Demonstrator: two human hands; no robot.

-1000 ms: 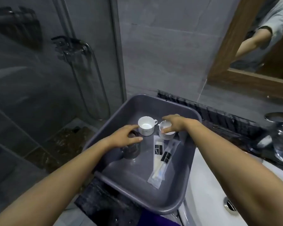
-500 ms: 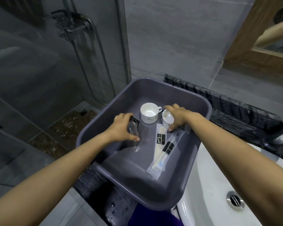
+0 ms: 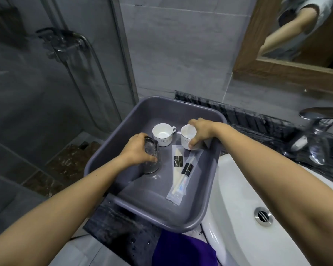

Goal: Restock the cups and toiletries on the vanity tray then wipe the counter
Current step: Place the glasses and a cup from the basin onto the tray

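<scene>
A grey plastic tray rests on the dark counter left of the basin. Inside it, my left hand grips a clear glass from above, at the tray's left side. My right hand holds a white cup tilted, just above the tray floor near the right wall. A second white cup with a handle stands upright between the two. Two sealed toiletry packets lie flat in the tray's middle, one partly over the other.
A white basin with its drain lies to the right. A purple cloth sits on the wet black counter at the front. A chrome tap and a glass vessel stand at the far right. The shower glass is on the left.
My right hand has lifted and tipped its white cup toward the tray's right wall. My left hand has closed more firmly over the glass. The camera view has shifted.
</scene>
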